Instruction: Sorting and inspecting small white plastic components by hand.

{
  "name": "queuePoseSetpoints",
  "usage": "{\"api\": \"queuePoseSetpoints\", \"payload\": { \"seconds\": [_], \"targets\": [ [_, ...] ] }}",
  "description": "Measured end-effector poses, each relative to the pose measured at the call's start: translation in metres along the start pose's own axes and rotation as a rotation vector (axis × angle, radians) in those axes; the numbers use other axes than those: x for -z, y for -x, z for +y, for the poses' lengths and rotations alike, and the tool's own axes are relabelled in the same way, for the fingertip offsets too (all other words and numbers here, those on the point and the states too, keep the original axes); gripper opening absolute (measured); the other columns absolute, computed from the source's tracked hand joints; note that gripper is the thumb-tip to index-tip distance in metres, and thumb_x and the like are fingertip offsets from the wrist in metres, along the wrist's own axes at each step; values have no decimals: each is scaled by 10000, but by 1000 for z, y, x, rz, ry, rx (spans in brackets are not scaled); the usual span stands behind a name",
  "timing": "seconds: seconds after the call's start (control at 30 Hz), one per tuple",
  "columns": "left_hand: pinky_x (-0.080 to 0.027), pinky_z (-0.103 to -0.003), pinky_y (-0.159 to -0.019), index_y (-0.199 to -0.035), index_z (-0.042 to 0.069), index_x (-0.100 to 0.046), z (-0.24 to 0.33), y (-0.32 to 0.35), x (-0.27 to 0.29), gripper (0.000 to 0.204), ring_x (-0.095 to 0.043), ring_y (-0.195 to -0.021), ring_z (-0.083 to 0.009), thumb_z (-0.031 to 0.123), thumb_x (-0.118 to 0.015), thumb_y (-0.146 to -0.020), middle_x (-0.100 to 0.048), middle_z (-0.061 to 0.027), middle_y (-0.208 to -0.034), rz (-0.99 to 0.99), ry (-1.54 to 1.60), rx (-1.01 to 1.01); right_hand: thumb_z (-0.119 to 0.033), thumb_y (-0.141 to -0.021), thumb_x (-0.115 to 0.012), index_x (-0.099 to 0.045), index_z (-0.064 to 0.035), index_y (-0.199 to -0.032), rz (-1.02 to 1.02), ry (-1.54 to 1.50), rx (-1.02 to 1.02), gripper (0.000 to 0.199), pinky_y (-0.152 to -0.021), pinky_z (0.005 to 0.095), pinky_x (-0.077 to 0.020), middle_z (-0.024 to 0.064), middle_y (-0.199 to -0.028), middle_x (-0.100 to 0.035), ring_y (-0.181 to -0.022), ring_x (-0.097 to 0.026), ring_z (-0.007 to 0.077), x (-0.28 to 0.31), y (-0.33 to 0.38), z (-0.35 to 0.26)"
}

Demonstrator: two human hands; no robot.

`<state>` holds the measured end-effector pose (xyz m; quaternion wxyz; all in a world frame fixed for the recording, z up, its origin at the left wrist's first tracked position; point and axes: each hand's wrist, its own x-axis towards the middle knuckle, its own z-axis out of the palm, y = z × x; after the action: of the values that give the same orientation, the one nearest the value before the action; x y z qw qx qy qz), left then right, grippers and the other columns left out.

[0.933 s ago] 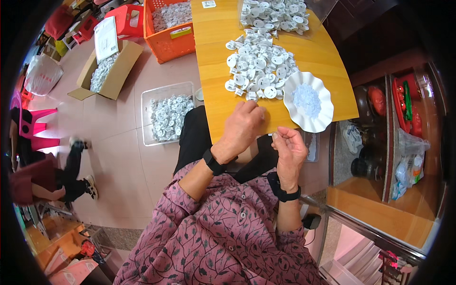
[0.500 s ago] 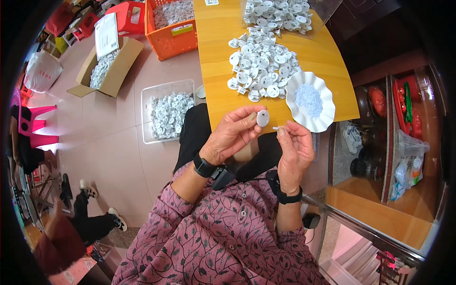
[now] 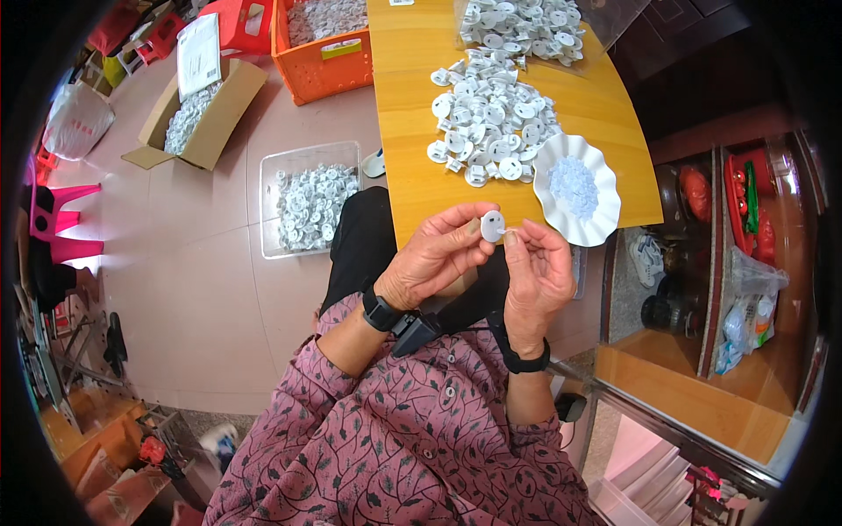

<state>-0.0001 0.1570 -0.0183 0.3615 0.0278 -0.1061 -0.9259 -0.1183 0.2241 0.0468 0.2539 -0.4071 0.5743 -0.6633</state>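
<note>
My left hand (image 3: pixel 443 250) pinches a round white plastic piece (image 3: pixel 492 225) with small dark openings in its face. My right hand (image 3: pixel 537 269) holds a tiny pale clear chip (image 3: pixel 505 231) between thumb and forefinger, right against that disc's lower right edge. Whether the chip sits in an opening is too small to tell. Just beyond my hands, a white wavy-rimmed dish (image 3: pixel 602 172) holds a mound of pale bluish chips (image 3: pixel 573 186). A heap of similar white round pieces (image 3: pixel 491 123) lies on the yellow wooden table (image 3: pixel 408 131).
Beyond the heap, a clear bag (image 3: pixel 526 31) bulges with more white pieces. On the floor at left stand a clear bin (image 3: pixel 311 206) of finished-looking pieces, a cardboard box (image 3: pixel 224 123) and an orange crate (image 3: pixel 324 66). Open shelves (image 3: pixel 667 351) stand to my right.
My right hand has brought the chip from a small gap up against the disc. The disc has shifted slightly right. A person's legs at lower left have mostly left the view.
</note>
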Motion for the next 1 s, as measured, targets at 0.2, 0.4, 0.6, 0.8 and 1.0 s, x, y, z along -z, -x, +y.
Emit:
{"api": "queuePoseSetpoints", "payload": {
  "seconds": [0.2,0.4,0.6,0.8,1.0],
  "targets": [
    [-552,-285,-880,-1303,18,-554,0,1,1,338,-645,-970,-162,56,-590,-969,-635,-91,-1141,2,-28,-13,44,-875,-680,-624,22,-1070,11,62,55,204,-731,234,-500,62,-924,-654,-805,-607,96,-3,1,5],
    [-573,-279,-874,-1282,18,-561,2,2,-4,310,-658,-973,-158,65,-582,-976,-637,-92,-1135,0,-60,-27,41,-873,-683,-627,20,-1050,2,78,75,187,-715,233,-501,62,-930,-654,-787,-607,93,-4,2,7],
    [-580,-278,-871,-1266,19,-565,3,2,-6,300,-662,-980,-156,68,-591,-972,-637,-86,-1129,16,-114,-47,45,-866,-685,-631,12,-1035,5,121,111,180,-691,232,-501,61,-904,-654,-761,-613,96,-5,1,9],
    [-572,-281,-872,-1253,15,-573,2,3,-9,301,-646,-1000,-150,83,-612,-963,-633,-70,-1127,40,-217,-68,41,-858,-693,-640,8,-986,6,162,127,143,-652,233,-499,51,-865,-655,-710,-609,90,-5,1,9],
    [-564,-283,-857,-1254,16,-579,6,7,-8,305,-645,-973,-149,103,-618,-964,-638,-67,-1122,94,-389,-50,29,-862,-695,-643,13,-956,-77,360,193,109,-637,231,-499,45,-847,-657,-687,-602,80,-4,-2,-3]
  ]
}}
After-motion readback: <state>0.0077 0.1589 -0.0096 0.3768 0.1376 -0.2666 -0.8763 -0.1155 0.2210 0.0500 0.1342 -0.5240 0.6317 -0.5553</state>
